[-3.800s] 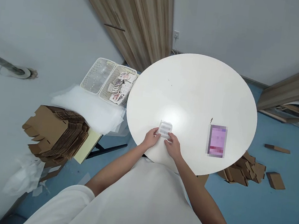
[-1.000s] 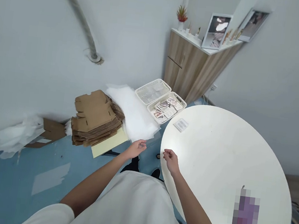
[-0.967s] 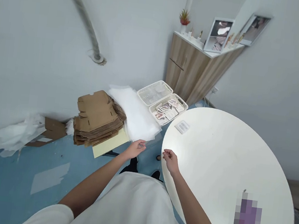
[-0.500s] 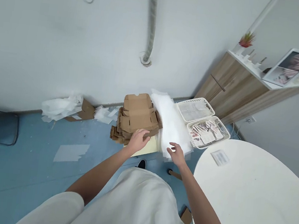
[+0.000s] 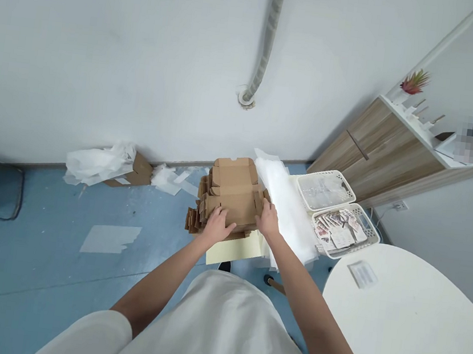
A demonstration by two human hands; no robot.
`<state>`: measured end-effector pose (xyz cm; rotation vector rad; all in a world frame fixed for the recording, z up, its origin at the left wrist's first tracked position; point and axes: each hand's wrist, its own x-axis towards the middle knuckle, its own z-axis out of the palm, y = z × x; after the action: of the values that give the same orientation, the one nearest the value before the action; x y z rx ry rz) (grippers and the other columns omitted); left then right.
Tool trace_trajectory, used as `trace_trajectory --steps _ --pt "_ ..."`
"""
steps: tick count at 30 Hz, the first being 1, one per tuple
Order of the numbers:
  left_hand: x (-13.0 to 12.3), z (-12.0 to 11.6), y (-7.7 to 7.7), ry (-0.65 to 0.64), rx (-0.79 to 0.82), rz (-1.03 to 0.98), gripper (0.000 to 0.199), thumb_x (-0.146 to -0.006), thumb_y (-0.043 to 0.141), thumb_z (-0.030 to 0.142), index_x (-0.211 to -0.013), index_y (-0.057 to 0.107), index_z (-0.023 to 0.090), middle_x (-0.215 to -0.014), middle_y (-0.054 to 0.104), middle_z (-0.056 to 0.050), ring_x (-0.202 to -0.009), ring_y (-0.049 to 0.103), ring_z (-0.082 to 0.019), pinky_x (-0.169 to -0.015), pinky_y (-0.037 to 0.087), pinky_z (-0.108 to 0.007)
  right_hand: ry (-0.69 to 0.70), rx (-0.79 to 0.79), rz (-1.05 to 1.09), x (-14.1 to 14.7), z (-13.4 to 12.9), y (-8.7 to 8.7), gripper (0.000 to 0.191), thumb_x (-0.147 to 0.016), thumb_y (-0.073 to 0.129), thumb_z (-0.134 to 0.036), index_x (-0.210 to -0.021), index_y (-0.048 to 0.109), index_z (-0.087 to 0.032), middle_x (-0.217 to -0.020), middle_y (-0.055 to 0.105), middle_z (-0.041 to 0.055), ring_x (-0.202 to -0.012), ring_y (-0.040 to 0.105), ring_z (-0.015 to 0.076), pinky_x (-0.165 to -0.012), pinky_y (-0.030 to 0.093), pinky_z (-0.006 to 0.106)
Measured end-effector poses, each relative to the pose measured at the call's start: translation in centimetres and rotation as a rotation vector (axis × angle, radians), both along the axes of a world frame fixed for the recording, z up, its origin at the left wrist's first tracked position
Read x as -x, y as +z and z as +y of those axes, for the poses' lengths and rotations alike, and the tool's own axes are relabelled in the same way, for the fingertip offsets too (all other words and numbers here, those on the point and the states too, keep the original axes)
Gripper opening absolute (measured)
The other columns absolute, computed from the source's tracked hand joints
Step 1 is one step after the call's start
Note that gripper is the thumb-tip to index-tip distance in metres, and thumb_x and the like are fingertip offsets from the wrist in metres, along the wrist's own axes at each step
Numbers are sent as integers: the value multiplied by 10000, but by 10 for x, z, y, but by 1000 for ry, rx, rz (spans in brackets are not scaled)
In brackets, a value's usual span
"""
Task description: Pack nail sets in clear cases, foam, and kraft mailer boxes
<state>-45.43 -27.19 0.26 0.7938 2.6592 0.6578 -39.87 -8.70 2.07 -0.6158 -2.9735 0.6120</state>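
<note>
Cardboard stack [image 5: 237, 201] left of white sheets [image 5: 290, 212] | left hand [image 5: 218, 226] at near-left edge, right hand [image 5: 268, 220] at right; fingers half-curled, grip can't tell | even pressure should stop slipping

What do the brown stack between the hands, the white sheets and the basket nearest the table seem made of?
Brown stack: likely cardboard; matte, with cut slots and folding flaps. White sheets: perhaps plastic foam or film; hazy, translucent at the edges. Basket: probably moulded plastic, with regular holes in its walls; gloss unclear.
</note>
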Motion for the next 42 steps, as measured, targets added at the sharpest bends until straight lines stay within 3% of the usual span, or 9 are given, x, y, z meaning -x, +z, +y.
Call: trace_trajectory --steps 7,11,19,23,27,31,34,37,42 --pt "2 -11 -6 -12 -81 -109 660 -740 491 482 -1263 363 99 -1326 340 -161 -1255 295 -273 -999 300 -367 -243 124 -164 9 19 -4 270 -726 471 -212 -990 505 -165 -978 548 125 -891 540 247 -733 411 351" --pt "2 -7 -2 -53 -8 -84 674 -706 523 518 -1221 429 93 -1283 404 -173 -1265 253 -319 -1005 264 -397 -435 418 -60 14 30 0 92 -720 444 -218 -786 505 -198 -813 586 69 -790 560 211 -666 422 318" --pt "-1 5 14 -176 79 59 308 -843 384 392 -1006 577 216 -1072 596 -77 -1026 511 -241 -1008 127 -493 -458 781 67 9 34 7 65 -779 384 -272 -775 416 -215 -671 606 11 -589 599 144 -529 469 257" --pt "1 9 19 -276 84 100 287 -839 401 384 -920 606 200 -958 623 -70 -925 561 -231 -970 217 -466 -479 948 164 6 33 11 48 -774 429 -257 -767 408 -215 -638 599 2 -568 609 151 -518 482 267" --pt "7 10 17 -285 95 70 296 -871 330 293 -850 600 173 -882 624 -100 -873 589 -228 -818 387 -368 -455 854 188 2 31 15 101 -783 419 -281 -823 453 -195 -671 615 18 -597 615 170 -562 490 307" --pt "13 10 14 -204 108 41 233 -840 330 148 -937 542 148 -820 627 -124 -798 610 -232 -721 432 -339 -393 422 300 -7 18 27 302 -786 417 -318 -1032 471 -151 -940 617 97 -834 596 209 -756 455 379" --pt "15 12 15 -180 81 19 234 -831 320 120 -950 521 140 -809 627 -126 -788 612 -227 -729 433 -337 -198 176 379 -19 -6 35 335 -815 390 -312 -1094 474 -146 -1094 558 127 -1002 521 215 -869 388 377" --pt "15 13 18 -172 54 20 228 -841 310 141 -944 514 133 -835 620 -140 -798 608 -241 -733 426 -357 154 114 101 -31 -30 30 268 -840 388 -319 -1001 555 -185 -990 611 87 -957 541 197 -871 378 348" --pt "15 10 26 -140 -6 96 219 -845 306 178 -924 506 140 -840 593 -122 -797 581 -242 -713 423 -360 160 93 -120 -44 -38 4 324 -825 438 -365 -1049 552 -159 -1119 575 122 -1098 482 234 -953 306 415"
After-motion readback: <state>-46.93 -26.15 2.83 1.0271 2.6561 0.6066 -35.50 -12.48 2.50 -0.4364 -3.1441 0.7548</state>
